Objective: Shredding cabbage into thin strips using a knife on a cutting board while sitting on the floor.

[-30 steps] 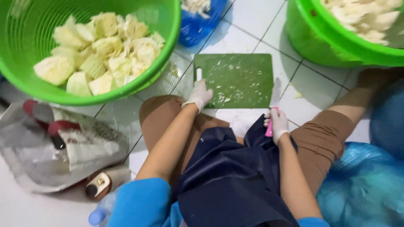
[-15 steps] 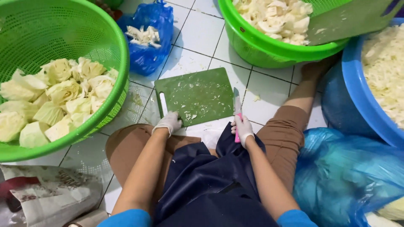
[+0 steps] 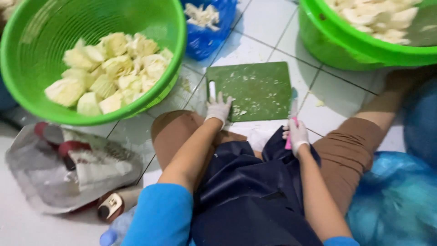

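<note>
Cutting board [image 3: 255, 89], green, lay flat on the tiled floor [image 3: 268, 27], just ahead of the seated person's knees. Long axis ran roughly left-right across the view, slightly tilted; slot handle sat at the board's left end, so it pointed toward the near basket [image 3: 54, 36]. Surface was bare except for pale scraps.

Left hand [image 3: 218, 109], white glove, rested on the board's near-left corner, fingers spread flat, not clenched around anything. Looked like it was steadying the board.

Right hand [image 3: 298, 134], also gloved, was closed around a pink-handled knife [image 3: 291, 114] just off the board's near-right corner, blade pointing away from the body along the board's right edge. Blade detail was too blurred to say more.

Left of the board: green basket holding cabbage chunks [image 3: 109, 68]. Beyond the board: blue bag [image 3: 205, 32] with a few pale offcuts. Right and beyond: second green basket [image 3: 355, 45] full of cut pieces.

Judgement: between cuts. Board empty, knife in hand, nothing staged. Next move would call for the left hand to let go of the board and reach left for a chunk, set it mid-board, knife kept clear of the knee meanwhile.
</note>
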